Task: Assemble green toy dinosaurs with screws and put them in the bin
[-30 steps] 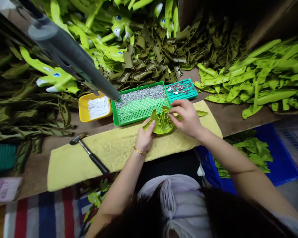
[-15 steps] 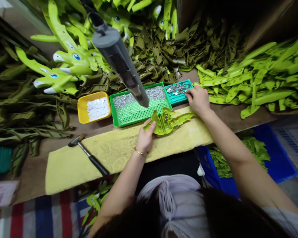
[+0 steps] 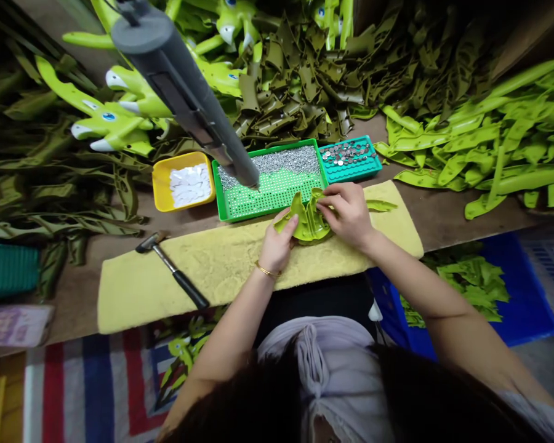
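A: Where does the hollow lime-green plastic shell (image 3: 310, 229) lie?

B: Between the two hands, over the long yellow cloth pad (image 3: 231, 261). Its cavity faces upward, and a tapering end shows beyond the right hand. Contact with the pad cannot be judged.

A: State of the left hand (image 3: 279, 245)?

B: Closed around the shell's near-left end, thumb on the inner side.

A: And of the right hand (image 3: 351, 216)?

B: Thumb and fingertips narrowed together at the shell's inner side; whether a small piece sits between them cannot be told.

A: Which containers stand behind?

B: From left to right: a yellow plastic tub (image 3: 159, 192) of flat white pieces (image 3: 190, 186); a rectangular green plastic tray (image 3: 289, 187) with perforated floor, small silver metal pieces (image 3: 293, 161) along its far part; and, just beside it, a ribbed teal plastic tray (image 3: 351, 175) bearing round silver discs (image 3: 344, 152).

A: The tools?

B: A grey cylindrical power screwdriver (image 3: 203, 114) slants across the green tray; a black-handled metal hammer (image 3: 178, 271) lies on the pad's left part.
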Available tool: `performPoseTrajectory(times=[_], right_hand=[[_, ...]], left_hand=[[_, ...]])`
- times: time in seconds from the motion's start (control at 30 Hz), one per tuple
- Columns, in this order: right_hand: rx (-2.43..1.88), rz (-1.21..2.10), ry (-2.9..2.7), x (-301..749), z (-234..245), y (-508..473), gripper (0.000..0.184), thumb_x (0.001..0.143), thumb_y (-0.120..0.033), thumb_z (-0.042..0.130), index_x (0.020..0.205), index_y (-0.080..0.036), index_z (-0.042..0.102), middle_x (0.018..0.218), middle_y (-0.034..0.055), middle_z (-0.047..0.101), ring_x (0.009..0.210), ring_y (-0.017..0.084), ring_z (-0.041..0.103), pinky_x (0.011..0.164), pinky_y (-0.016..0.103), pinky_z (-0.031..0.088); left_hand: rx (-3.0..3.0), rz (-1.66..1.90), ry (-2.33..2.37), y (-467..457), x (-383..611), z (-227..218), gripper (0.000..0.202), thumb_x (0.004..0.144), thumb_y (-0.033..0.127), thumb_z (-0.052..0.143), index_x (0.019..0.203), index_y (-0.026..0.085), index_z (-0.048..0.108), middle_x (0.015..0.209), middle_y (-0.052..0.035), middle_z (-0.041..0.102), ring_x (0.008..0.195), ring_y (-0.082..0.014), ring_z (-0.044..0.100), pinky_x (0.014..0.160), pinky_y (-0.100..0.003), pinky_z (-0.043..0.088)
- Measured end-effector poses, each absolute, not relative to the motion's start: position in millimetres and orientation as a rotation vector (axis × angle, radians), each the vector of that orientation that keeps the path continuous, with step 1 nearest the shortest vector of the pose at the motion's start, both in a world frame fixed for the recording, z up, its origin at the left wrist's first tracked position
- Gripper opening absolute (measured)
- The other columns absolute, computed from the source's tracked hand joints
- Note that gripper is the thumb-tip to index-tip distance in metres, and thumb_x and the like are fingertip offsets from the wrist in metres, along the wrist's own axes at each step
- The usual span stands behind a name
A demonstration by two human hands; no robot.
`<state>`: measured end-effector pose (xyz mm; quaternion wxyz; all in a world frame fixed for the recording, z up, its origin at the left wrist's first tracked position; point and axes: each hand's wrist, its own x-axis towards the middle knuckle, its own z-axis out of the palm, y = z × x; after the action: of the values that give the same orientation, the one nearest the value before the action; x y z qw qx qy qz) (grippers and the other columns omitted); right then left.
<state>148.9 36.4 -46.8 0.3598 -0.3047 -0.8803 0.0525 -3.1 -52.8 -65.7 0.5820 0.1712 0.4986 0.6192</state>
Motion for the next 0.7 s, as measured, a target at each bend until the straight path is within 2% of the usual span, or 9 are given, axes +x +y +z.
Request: performPoseTrajectory(times=[0.1,0.2,0.23,0.37,0.53,0.6,0.7], right_hand=[[-0.757,0.165,-2.339,164.9,-50.5,37.4,0.020,0.092,-0.039,0.055,0.101,-0.027,0.068,0.112,0.0058,0.067,0.104,0.022,0.059,0.090,0.041,0.043],[-0.747,0.269,-2.345,187.1,-52.7,35.0,0.040,0.087,-0.050,0.058,0.120,-0.027,0.064,0.114,0.0081,0.066,0.106,0.025,0.059,0.091,0.044,0.042],[-0.726,0.286,-2.347,193.0,-52.8,32.9,0.041,0.086,-0.048,0.061,0.121,-0.027,0.063,0.110,0.0078,0.067,0.102,0.024,0.060,0.090,0.043,0.042],[-0.587,0.303,-2.362,201.8,-40.6,22.5,0.017,0.089,-0.025,0.059,0.102,-0.028,0.069,0.089,0.0020,0.071,0.081,0.016,0.062,0.080,0.037,0.044],[-0.505,0.379,-2.438,195.9,-9.7,11.5,0.016,0.088,-0.023,0.059,0.101,-0.025,0.069,0.087,0.0044,0.074,0.078,0.016,0.065,0.071,0.032,0.047],[-0.559,0.477,-2.356,191.5,-7.6,7.6,0.010,0.087,-0.025,0.062,0.095,-0.023,0.068,0.082,0.0040,0.073,0.074,0.016,0.066,0.070,0.031,0.050],[-0.693,0.572,-2.195,185.2,-18.3,2.1,0.004,0.086,-0.025,0.064,0.085,-0.022,0.066,0.077,0.0032,0.073,0.071,0.016,0.068,0.068,0.031,0.054]], left_hand=[[0.393,1.435,1.164,-52.2,-3.1,-67.4,0.057,0.068,0.045,0.082,0.113,0.018,0.060,0.107,-0.0088,0.072,0.107,-0.0284,0.067,0.089,-0.039,0.056],[0.399,1.437,1.191,-55.0,-1.8,-70.1,0.056,0.067,0.048,0.081,0.109,0.019,0.058,0.103,-0.0080,0.072,0.102,-0.0276,0.069,0.087,-0.040,0.056],[0.413,1.439,1.206,-57.0,-1.7,-70.5,0.056,0.065,0.047,0.083,0.107,0.020,0.057,0.101,-0.0069,0.072,0.099,-0.0270,0.069,0.085,-0.040,0.056],[0.535,1.384,1.253,-61.5,-10.9,-63.3,0.052,0.059,0.040,0.086,0.097,0.021,0.056,0.091,-0.0032,0.071,0.082,-0.0222,0.070,0.077,-0.038,0.057],[0.996,1.128,1.308,-25.9,-34.7,-29.2,0.040,0.074,0.050,0.073,0.089,0.013,0.064,0.083,-0.0057,0.071,0.075,-0.0218,0.068,0.076,-0.040,0.057],[1.155,1.062,1.334,-11.7,-35.3,-13.8,0.036,0.073,0.045,0.076,0.087,0.014,0.066,0.081,-0.0048,0.069,0.078,-0.0239,0.068,0.080,-0.043,0.056],[1.472,1.182,1.601,-23.5,-20.0,-2.4,0.031,0.077,0.041,0.074,0.098,0.019,0.067,0.101,-0.0085,0.069,0.109,-0.0319,0.063,0.101,-0.050,0.047]])
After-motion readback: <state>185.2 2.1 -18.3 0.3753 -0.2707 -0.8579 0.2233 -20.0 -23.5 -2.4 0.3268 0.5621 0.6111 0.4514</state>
